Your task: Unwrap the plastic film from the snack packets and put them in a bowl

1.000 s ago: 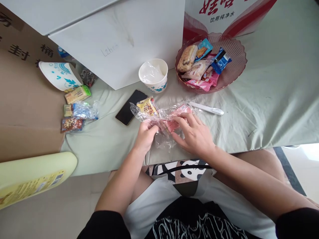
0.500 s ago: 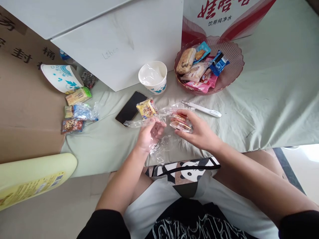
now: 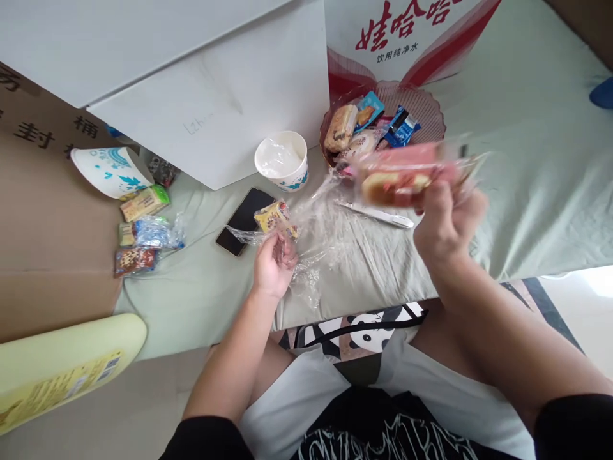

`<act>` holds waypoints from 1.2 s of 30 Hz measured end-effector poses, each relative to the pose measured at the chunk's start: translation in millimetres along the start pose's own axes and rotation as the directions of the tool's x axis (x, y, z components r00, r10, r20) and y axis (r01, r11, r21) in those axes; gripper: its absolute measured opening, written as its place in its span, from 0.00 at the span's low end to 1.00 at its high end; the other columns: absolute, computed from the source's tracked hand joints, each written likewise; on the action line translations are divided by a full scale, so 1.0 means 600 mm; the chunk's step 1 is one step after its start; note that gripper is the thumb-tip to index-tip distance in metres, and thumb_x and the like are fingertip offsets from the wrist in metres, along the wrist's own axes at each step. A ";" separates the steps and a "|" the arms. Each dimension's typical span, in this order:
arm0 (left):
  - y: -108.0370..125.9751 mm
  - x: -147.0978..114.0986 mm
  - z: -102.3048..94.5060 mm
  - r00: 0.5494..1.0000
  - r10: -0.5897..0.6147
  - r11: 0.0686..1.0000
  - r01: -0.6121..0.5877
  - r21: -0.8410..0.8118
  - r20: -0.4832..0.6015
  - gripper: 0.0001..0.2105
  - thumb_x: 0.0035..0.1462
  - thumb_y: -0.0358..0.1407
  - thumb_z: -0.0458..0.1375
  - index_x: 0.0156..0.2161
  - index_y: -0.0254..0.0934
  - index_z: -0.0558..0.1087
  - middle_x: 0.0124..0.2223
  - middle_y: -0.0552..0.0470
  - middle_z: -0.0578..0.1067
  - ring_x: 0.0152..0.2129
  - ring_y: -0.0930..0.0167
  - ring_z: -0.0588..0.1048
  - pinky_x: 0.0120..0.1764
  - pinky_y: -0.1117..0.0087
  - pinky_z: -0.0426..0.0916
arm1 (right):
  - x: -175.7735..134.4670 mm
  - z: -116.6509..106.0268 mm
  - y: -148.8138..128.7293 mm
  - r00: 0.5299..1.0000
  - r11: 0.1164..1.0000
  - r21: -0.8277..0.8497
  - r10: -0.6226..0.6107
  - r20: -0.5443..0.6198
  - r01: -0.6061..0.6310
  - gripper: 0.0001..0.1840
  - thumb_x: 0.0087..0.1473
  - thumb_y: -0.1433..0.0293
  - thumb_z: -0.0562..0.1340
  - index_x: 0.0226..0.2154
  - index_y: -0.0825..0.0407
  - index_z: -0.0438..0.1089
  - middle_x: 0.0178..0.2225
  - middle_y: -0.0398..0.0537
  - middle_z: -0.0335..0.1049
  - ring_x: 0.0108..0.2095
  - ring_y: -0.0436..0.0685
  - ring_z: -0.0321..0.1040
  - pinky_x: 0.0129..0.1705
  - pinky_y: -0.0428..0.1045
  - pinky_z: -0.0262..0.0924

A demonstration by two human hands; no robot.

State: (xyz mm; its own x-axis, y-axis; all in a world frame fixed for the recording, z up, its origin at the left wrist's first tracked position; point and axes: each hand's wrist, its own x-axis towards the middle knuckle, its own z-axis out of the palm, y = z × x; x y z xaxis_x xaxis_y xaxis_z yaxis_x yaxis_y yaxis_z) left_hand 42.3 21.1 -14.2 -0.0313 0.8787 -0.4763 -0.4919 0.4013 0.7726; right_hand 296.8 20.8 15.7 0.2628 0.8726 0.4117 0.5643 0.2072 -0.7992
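Pink packet (image 3: 405, 174) (blurred), end in right fingers (image 3: 469, 214)

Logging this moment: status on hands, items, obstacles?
Right hand grips pink oblong wrapped snack, raised. Left hand holds crumpled clear plastic wrapper. Slim white tool between them.

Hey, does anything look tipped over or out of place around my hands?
Yes, the paper cup at far left isn't upright like the other cup. Crumpled clear plastic also looks messy, bunched near your left hand.
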 end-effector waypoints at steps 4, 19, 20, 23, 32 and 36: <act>0.002 -0.005 0.003 1.000 -0.016 1.000 0.016 -0.024 0.004 0.13 0.55 0.38 0.63 0.26 0.37 0.64 0.19 0.61 0.62 0.11 0.81 0.56 0.16 0.79 0.49 | 0.038 0.012 0.046 0.965 0.947 -0.321 -0.068 -0.252 -0.017 0.27 0.69 0.55 0.45 0.48 0.53 0.73 0.49 0.64 0.73 0.52 0.69 0.68 0.53 0.65 0.62; 0.014 -0.025 -0.032 0.847 -0.331 0.943 0.299 0.143 0.416 0.26 0.38 0.49 0.72 0.19 0.37 0.59 0.18 0.56 0.64 0.10 0.82 0.53 0.14 0.78 0.45 | -0.053 0.048 0.006 0.791 0.940 0.163 -0.342 0.508 0.301 0.36 0.59 0.51 0.60 0.63 0.52 0.59 0.62 0.64 0.64 0.63 0.70 0.62 0.62 0.68 0.61; 0.014 -0.029 -0.039 0.795 -0.370 0.929 0.326 0.177 0.481 0.29 0.35 0.51 0.73 0.17 0.38 0.57 0.16 0.55 0.63 0.09 0.81 0.54 0.13 0.76 0.46 | -0.060 0.058 0.007 0.780 0.944 0.192 -0.329 0.532 0.268 0.42 0.57 0.49 0.61 0.66 0.53 0.56 0.66 0.66 0.58 0.68 0.70 0.56 0.65 0.69 0.58; 0.008 -0.036 -0.063 0.642 -0.450 0.891 0.369 0.264 0.621 0.32 0.32 0.56 0.73 0.13 0.40 0.56 0.13 0.52 0.61 0.07 0.75 0.58 0.11 0.71 0.50 | -0.067 0.073 0.010 0.795 0.955 0.260 -0.265 0.545 0.140 0.52 0.53 0.46 0.65 0.70 0.54 0.48 0.72 0.66 0.47 0.73 0.70 0.45 0.69 0.69 0.52; 0.038 -0.012 -0.048 0.981 0.046 0.996 -0.060 0.068 0.189 0.25 0.50 0.55 0.64 0.19 0.39 0.62 0.24 0.52 0.70 0.16 0.75 0.65 0.21 0.70 0.64 | -0.061 0.071 -0.021 0.686 0.769 0.441 -0.005 0.728 -0.462 0.28 0.63 0.48 0.55 0.26 0.52 0.72 0.26 0.49 0.75 0.28 0.55 0.73 0.34 0.53 0.70; 0.052 -0.001 -0.052 0.968 0.236 0.952 -0.247 0.178 0.083 0.15 0.45 0.46 0.68 0.27 0.38 0.71 0.27 0.52 0.76 0.21 0.74 0.73 0.25 0.72 0.68 | -0.055 0.076 -0.012 0.743 0.693 0.394 0.310 0.594 -0.604 0.24 0.59 0.48 0.58 0.23 0.49 0.67 0.17 0.42 0.64 0.17 0.52 0.60 0.20 0.49 0.57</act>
State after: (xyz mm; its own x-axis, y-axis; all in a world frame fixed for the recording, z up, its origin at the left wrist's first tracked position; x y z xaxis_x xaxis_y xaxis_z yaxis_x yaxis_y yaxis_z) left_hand 0.2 24.9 -2.7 -0.0744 0.9668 -0.2444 -0.3058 0.2111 0.9284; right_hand 248.4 10.5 -11.9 -0.0949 0.9748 -0.2018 -0.0761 -0.2092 -0.9749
